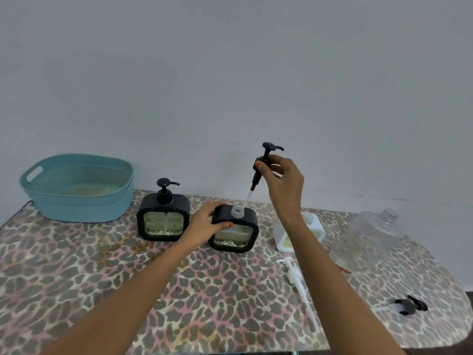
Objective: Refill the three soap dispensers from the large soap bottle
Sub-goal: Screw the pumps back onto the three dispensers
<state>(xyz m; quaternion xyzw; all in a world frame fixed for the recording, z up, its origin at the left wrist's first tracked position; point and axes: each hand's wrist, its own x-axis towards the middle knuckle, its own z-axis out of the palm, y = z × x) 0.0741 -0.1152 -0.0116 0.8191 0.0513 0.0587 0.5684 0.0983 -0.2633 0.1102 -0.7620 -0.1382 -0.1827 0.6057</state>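
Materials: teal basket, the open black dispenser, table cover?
Teal oval basket: likely moulded plastic, matte; perforated weave-pattern walls, cut-out handle.
Open black square dispenser: matte shell, probably plastic; clear diamond-textured window and threaded neck, glass or plastic unclear.
Leopard-print table cover: smooth; vinyl or cloth, can't tell.

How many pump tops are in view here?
4. A fitted pump sits on the left dispenser; the right hand holds a lifted pump over the open middle dispenser; a white pump lies on the table; a loose black pump lies near its right edge. None seems hidden.

Plain grey wall (230, 73) behind a table (76, 278) — leopard-print cover.
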